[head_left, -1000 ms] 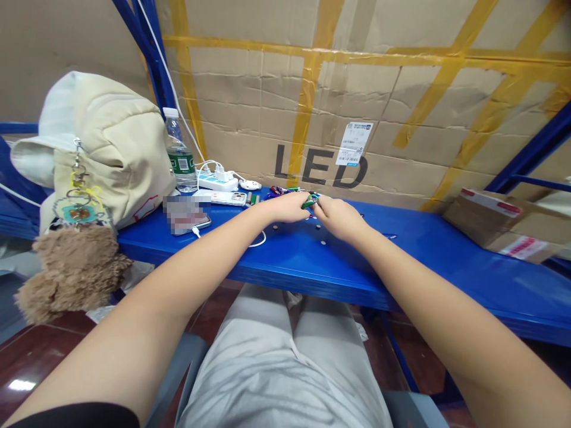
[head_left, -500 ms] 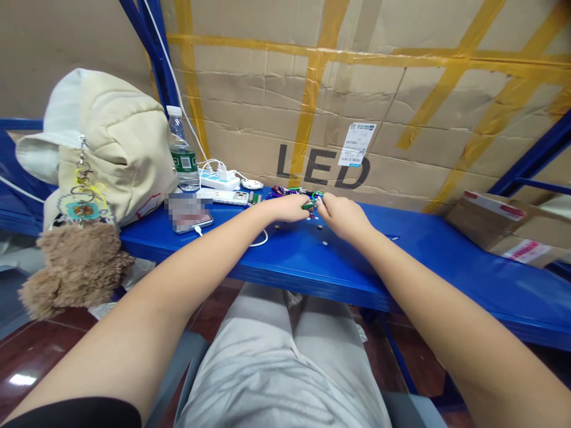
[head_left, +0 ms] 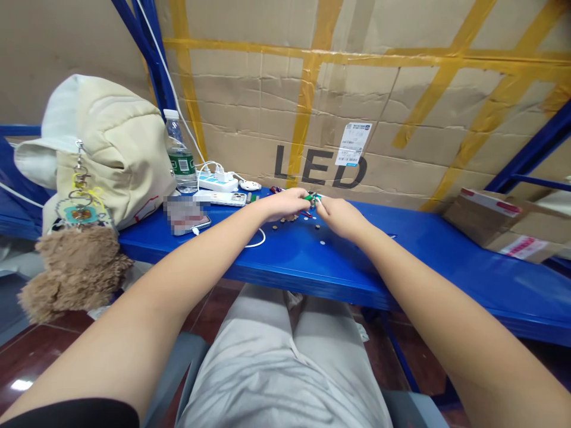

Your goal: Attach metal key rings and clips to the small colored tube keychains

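Head view: green clip (head_left: 308,197) pinched between left hand (head_left: 284,205) and right hand (head_left: 339,218), hands together over blue surface (head_left: 401,264); steady fingertip work called for.

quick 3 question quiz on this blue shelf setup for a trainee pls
1. True or false: the clear plastic water bottle stands to the left of the white power strip in this view.
2. Which word is printed in dark letters on the brown cardboard carton behind the bright blue metal shelf? A) LED B) USB C) TV
3. Which is nearer the fluffy brown plush toy: the left hand or the right hand?

Key: 1 true; 2 A; 3 the left hand
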Tool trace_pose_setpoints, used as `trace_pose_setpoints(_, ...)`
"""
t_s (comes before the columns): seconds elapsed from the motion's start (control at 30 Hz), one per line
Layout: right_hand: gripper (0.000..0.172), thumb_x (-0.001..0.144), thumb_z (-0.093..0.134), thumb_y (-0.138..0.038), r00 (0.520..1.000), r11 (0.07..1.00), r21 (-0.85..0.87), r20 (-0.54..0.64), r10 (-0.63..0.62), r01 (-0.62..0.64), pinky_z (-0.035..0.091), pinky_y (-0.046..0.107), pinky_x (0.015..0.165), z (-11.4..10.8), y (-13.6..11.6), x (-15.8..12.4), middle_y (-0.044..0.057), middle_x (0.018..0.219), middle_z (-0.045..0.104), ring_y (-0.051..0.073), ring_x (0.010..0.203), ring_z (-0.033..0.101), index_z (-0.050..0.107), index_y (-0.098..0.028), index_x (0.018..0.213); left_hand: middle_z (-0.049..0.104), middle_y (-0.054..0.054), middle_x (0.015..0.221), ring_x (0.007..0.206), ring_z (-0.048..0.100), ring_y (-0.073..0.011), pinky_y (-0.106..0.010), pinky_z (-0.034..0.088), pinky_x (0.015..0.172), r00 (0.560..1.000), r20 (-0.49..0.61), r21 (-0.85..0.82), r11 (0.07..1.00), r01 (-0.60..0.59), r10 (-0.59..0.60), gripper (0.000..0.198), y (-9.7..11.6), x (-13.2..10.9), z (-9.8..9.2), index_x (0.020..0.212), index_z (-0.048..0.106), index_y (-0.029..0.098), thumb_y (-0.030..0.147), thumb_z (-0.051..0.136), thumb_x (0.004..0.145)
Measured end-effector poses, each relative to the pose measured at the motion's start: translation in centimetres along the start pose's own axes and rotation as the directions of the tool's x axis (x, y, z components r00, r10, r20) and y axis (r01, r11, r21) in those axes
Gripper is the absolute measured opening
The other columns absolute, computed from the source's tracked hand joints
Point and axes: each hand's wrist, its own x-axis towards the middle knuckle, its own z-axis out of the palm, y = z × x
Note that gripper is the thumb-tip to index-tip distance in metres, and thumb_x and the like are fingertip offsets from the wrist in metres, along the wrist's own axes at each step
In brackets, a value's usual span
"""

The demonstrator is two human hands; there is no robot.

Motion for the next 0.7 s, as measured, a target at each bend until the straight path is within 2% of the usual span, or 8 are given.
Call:
trace_pose_setpoints(0.1,0.035,0.099,0.029,-0.028,0.997,0.991,0.109,0.0,-0.073,0.073,0.039,0.026,0.075,0.3,0.2,0.2,0.013,0.108,0.07,0.022,0.092,0.063,0.061,-0.017,0.101,0.045,0.003,0.066,0.05,0.036,-0.0084,-0.025,0.027,0.048,0.999,-0.046,-0.131,0.991,0.011,-0.018,0.021,0.3,-0.2,-0.6,0.099,0.046,0.022,0.017,0.052,0.079)
trace_pose_setpoints(0.27,0.031,0.098,0.036,-0.034,0.999,0.978,0.202,-0.038,-0.037,0.044,0.04,0.025,0.073,0.6,1.0,0.5,0.012,0.103,0.07,0.02,0.088,0.062,0.061,-0.016,0.096,0.055,-0.003,0.076,0.057,0.045,-0.0075,-0.02,0.026,0.043,0.991,0.093,-0.185,0.976,0.111,-0.095,0.012,-0.7,-0.3,-2.8,0.094,0.051,0.021,0.025,0.058,0.085)
trace_pose_setpoints(0.37,0.029,0.095,0.04,-0.035,0.998,0.973,0.232,-0.056,-0.001,0.014,0.04,0.026,0.069,0.8,1.9,0.8,0.011,0.094,0.07,0.02,0.083,0.061,0.06,-0.017,0.085,0.062,-0.01,0.102,0.075,0.058,-0.0101,-0.019,0.04,0.049,0.991,-0.025,-0.291,0.95,0.117,-0.13,0.014,-1.8,0.5,-3.7,0.102,0.052,0.02,0.028,0.051,0.09)
trace_pose_setpoints(0.43,0.028,0.094,0.041,-0.035,0.998,0.966,0.259,-0.054,0.022,-0.007,0.04,0.026,0.067,0.8,2.3,1.0,0.009,0.086,0.07,0.019,0.078,0.061,0.059,-0.018,0.081,0.058,-0.014,0.124,0.095,0.062,-0.0131,-0.022,0.05,0.066,0.992,-0.089,-0.39,0.92,0.049,-0.091,0.028,-2.4,1.2,-3.9,0.118,0.047,0.021,0.036,0.042,0.095)
trace_pose_setpoints(0.5,0.028,0.093,0.041,-0.035,0.999,0.955,0.297,-0.023,0.031,-0.023,0.04,0.027,0.065,0.8,2.5,1.0,0.006,0.076,0.068,0.019,0.072,0.06,0.058,-0.018,0.079,0.049,-0.016,0.138,0.11,0.06,-0.0151,-0.025,0.052,0.078,0.989,-0.14,-0.393,0.919,-0.017,-0.042,0.04,-3.0,1.7,-4.1,0.13,0.04,0.022,0.044,0.033,0.097)
trace_pose_setpoints(0.57,0.029,0.093,0.04,-0.036,0.999,0.944,0.329,0.024,0.035,-0.041,0.04,0.027,0.063,0.7,2.5,0.9,0.003,0.065,0.065,0.018,0.066,0.059,0.058,-0.019,0.079,0.048,-0.015,0.141,0.115,0.058,-0.0159,-0.027,0.052,0.083,0.981,-0.195,-0.268,0.962,-0.053,0.0,0.045,-3.4,1.9,-4.4,0.134,0.038,0.022,0.045,0.029,0.097)
trace_pose_setpoints(0.63,0.029,0.093,0.04,-0.037,0.998,0.94,0.336,0.055,0.038,-0.054,0.04,0.027,0.06,0.7,2.6,0.7,0.002,0.061,0.063,0.018,0.062,0.059,0.059,-0.019,0.081,0.056,-0.013,0.133,0.113,0.059,-0.0181,-0.029,0.05,0.086,0.966,-0.257,0.035,0.999,-0.013,0.021,0.041,-3.6,1.6,-5.1,0.127,0.048,0.02,0.042,0.037,0.094)
trace_pose_setpoints(0.7,0.027,0.092,0.042,-0.036,0.999,0.954,0.295,0.044,0.03,-0.041,0.039,0.026,0.059,0.8,2.7,0.7,0.003,0.065,0.066,0.018,0.064,0.059,0.06,-0.019,0.082,0.066,-0.011,0.114,0.108,0.06,-0.0226,-0.03,0.047,0.09,0.947,-0.321,0.428,0.896,0.12,0.027,0.029,-3.8,1.0,-5.8,0.103,0.063,0.017,0.036,0.052,0.084)
